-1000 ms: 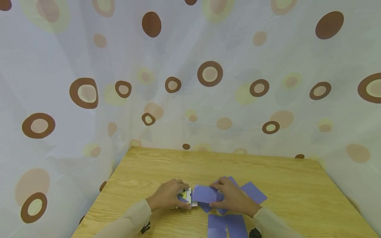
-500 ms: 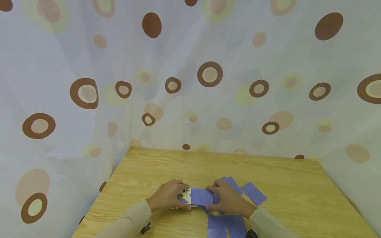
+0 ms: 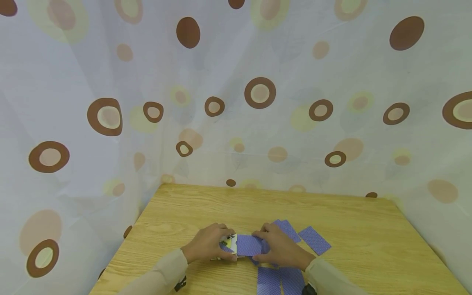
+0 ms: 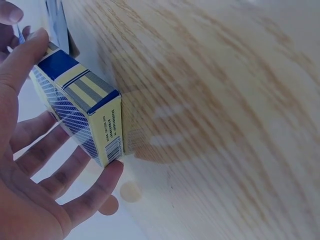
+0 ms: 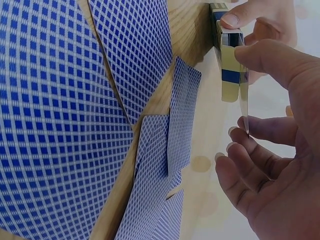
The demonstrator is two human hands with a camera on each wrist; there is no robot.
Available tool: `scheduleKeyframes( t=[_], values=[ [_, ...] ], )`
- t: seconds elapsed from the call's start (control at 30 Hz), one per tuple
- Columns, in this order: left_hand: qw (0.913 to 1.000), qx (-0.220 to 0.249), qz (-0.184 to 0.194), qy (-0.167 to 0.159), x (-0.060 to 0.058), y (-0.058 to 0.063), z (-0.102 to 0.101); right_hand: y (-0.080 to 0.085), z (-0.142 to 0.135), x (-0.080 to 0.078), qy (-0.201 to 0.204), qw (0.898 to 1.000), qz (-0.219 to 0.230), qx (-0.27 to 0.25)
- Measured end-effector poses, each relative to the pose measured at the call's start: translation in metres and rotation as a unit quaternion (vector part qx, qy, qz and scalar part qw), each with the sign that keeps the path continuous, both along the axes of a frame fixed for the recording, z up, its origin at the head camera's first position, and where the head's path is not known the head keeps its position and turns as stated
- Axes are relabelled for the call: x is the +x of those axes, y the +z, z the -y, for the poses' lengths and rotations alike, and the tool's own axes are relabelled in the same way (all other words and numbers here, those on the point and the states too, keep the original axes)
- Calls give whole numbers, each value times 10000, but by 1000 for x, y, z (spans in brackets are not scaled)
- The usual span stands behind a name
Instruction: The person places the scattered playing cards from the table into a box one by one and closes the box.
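My left hand (image 3: 208,242) grips a small cardboard card box (image 4: 77,102), yellow with blue bands and a barcode, thumb on one side and fingers on the other. The box's open end faces right. Between thumb and fingers, my right hand (image 3: 284,248) pinches a blue-backed playing card (image 3: 248,245) by its long edges. In the right wrist view the card appears as a thin edge beside the box's flap (image 5: 230,75). In the head view its left end meets the box mouth; how far it is inside, I cannot tell.
Several blue-checked playing cards (image 3: 315,240) lie face down on the wooden table (image 3: 206,200), behind and right of my right hand. Another pair of cards (image 3: 268,280) lies near the front. A patterned curtain (image 3: 236,127) stands behind the table.
My right hand has moved left, bringing the held card up against the box mouth, and less of the card shows. My left hand and the box have stayed put.
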State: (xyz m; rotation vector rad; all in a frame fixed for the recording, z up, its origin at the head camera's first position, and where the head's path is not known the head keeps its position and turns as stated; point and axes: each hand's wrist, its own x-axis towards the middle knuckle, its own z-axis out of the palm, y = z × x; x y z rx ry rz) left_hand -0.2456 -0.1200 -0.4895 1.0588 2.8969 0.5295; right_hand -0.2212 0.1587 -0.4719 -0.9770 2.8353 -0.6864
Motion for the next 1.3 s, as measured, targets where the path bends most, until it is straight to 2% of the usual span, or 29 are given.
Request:
scheduleKeyframes(
  t=[0.37,0.63,1.3],
  values=[
    [9999,-44,-39,-110,-2,-3,-2,1,11,-5,205,9998,1,64],
    [9999,-52,-20,-127,0,-1,-2,1,20,-8,225,9991,314,-167],
    [9997,54,-41,-234,0,-1,-2,-4,38,-1,-173,9969,422,-641]
  ],
)
